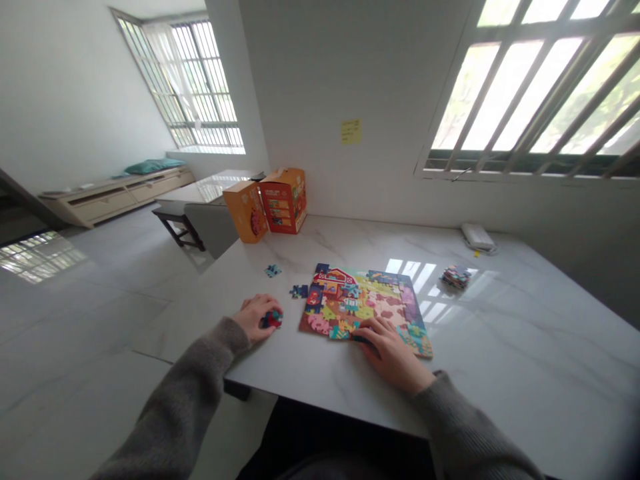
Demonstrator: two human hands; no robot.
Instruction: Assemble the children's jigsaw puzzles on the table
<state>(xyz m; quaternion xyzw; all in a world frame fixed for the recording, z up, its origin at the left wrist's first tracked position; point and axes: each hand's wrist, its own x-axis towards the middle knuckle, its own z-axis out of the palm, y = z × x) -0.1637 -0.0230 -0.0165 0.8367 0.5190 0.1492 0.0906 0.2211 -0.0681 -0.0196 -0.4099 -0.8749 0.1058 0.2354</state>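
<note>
A farm-scene jigsaw puzzle (345,303), with a red barn and a cow, lies largely assembled on the marble-patterned table. My left hand (256,317) rests on the tabletop left of it, fingers curled around a few red and dark puzzle pieces (271,319). At the puzzle's near edge, my right hand (387,350) has its fingertips closed on a dark puzzle piece (359,338), mostly covered by the fingers. A dark loose piece (299,291) lies just beside the puzzle's left edge. Farther left is a light blue piece (273,271).
A stack of puzzle pieces (455,277) stands right of the puzzle. Two orange boxes (285,203) (247,212) stand at the table's back left corner. A white device with a cable (477,237) lies at the back right, by the wall. A yellow note (351,131) is on the wall.
</note>
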